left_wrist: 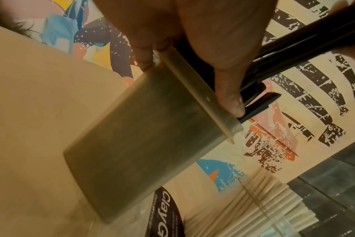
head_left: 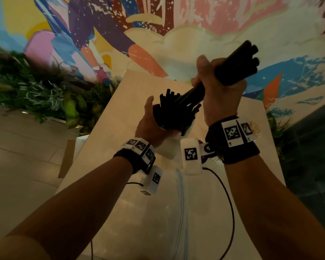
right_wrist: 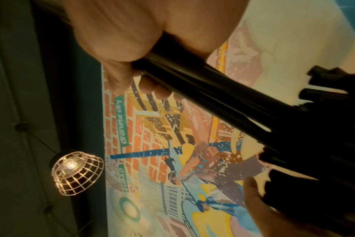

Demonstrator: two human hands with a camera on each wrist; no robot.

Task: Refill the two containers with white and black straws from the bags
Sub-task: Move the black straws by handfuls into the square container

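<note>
Two hands: right (head_left: 219, 91) grips black straws (head_left: 236, 63), left (head_left: 154, 124) container (left_wrist: 144, 144).

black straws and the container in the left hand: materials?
Black straws: probably plastic, smooth and slightly glossy; highlights run along the tubes in the right wrist view, and the ends are open. Paper cannot be ruled out.

Container: looks like translucent frosted plastic; a matt, cloudy wall darkened by the contents, with a moulded band at the rim. The left hand grips it at that rim.
</note>
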